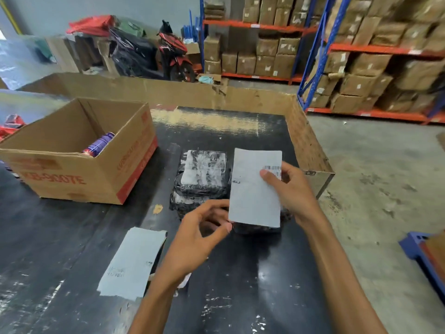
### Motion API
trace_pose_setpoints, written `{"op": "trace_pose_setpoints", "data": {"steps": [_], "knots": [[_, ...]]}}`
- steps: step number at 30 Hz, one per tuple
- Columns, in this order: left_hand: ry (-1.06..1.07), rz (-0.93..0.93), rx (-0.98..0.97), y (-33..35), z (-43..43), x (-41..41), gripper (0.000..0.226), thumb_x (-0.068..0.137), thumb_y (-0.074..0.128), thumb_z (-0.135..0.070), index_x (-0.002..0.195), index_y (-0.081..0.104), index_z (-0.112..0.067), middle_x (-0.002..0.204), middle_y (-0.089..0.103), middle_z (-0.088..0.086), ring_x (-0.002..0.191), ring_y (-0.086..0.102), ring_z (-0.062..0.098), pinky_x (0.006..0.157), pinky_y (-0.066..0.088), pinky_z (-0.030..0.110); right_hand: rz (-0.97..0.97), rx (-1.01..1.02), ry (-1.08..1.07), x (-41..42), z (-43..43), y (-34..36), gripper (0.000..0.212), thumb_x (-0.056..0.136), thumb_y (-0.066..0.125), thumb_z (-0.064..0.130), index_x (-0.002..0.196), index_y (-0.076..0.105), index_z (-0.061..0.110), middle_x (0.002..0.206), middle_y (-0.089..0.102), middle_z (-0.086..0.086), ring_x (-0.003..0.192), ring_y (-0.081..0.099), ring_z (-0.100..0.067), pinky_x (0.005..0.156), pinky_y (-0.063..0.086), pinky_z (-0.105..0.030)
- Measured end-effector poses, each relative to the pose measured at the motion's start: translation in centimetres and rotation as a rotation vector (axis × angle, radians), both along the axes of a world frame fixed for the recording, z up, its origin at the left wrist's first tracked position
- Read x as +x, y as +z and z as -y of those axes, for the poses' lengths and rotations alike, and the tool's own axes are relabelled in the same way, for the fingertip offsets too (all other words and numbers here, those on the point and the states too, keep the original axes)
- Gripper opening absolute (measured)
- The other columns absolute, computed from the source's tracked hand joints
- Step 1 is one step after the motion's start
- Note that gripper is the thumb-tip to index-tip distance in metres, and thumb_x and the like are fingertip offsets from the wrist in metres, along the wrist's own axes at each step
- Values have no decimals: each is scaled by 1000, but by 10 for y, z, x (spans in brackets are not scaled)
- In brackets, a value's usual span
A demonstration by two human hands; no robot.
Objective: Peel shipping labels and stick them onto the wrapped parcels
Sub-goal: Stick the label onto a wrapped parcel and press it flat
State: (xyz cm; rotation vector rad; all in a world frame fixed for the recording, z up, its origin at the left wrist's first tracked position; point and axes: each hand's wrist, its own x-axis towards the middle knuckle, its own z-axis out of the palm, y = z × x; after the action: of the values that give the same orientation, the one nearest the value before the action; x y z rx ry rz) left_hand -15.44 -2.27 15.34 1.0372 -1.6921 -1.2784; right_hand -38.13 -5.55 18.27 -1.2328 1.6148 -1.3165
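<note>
My right hand (292,189) holds a white shipping label sheet (252,189) upright by its right edge, thumb on the front beside a barcode. At the sheet's lower left corner, my left hand (199,235) pinches it with thumb and finger. Behind the sheet, two black wrapped parcels (202,179) lie stacked on the black table (72,237); the top one bears a white label. Another black parcel (257,229) shows just under the held sheet. Several more label sheets (132,261) lie in a pile at the front left.
An open cardboard box (79,155) with a purple can (98,144) inside stands at the left. A cardboard wall (308,141) borders the table's far and right sides. Shelving with cartons (361,56) and a parked motorbike (175,54) stand beyond. A blue pallet (419,249) sits right.
</note>
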Motion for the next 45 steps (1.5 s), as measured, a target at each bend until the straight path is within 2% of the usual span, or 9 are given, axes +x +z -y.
{"op": "trace_pose_setpoints", "data": {"steps": [5,11,16,22,26,31,35,40,45], "knots": [[108,-32,134,-2,35,-46,17,100,61,-26,91,71,-17,73,72,-4,68,65,10,67,48,18,-151,46,42,-28,37,1,8,92,70,33,99,68,37,124,65,-5,105,69,-23,88,60,-49],[341,350,-31,-16,66,-81,30,95,60,-28,67,50,-27,60,54,-9,58,51,11,58,38,29,-422,107,42,-44,67,-26,29,82,67,50,105,74,33,112,74,5,103,70,-23,85,59,-52],[359,675,-169,-16,71,-91,24,92,50,-31,69,51,-24,61,58,-5,67,54,22,81,37,38,-763,349,37,-46,76,-38,45,89,61,54,130,61,35,150,41,2,141,32,-29,115,27,-51],[284,1001,-245,-10,73,-97,32,98,40,-40,89,55,-14,83,69,1,84,65,27,82,43,39,-890,269,-176,-31,70,-48,67,87,65,51,144,41,26,155,34,-6,145,31,-30,119,22,-55],[345,947,-341,-5,80,-92,37,105,37,-38,120,52,-8,96,66,4,101,63,28,81,45,37,-902,72,-266,-36,68,-41,59,98,57,28,152,35,20,157,37,-9,146,33,-29,117,27,-52],[203,889,-571,-29,122,-107,63,104,13,-41,157,30,-11,165,28,15,156,21,34,125,19,46,-906,57,-3,-30,65,-56,49,108,31,30,157,31,25,170,16,-4,157,11,-23,122,19,-47],[82,944,-487,-52,138,-115,85,89,-12,-51,162,12,-15,171,1,11,159,-7,23,123,-14,35,-763,166,73,-34,64,-76,51,108,25,41,159,23,34,171,6,4,158,-2,-14,120,26,-53],[343,743,-435,-59,119,-110,80,97,7,-54,161,7,-7,170,-4,10,157,-16,21,125,-17,33,-603,138,-103,-35,51,-86,60,105,37,48,160,16,36,172,0,3,158,5,-21,120,27,-50],[311,450,-266,-56,91,-122,68,107,28,-42,162,2,-12,170,-9,-2,149,-25,8,128,-8,38,-363,23,-198,-38,34,-99,61,103,47,44,158,25,32,162,38,2,146,41,-19,117,39,-45]]}}
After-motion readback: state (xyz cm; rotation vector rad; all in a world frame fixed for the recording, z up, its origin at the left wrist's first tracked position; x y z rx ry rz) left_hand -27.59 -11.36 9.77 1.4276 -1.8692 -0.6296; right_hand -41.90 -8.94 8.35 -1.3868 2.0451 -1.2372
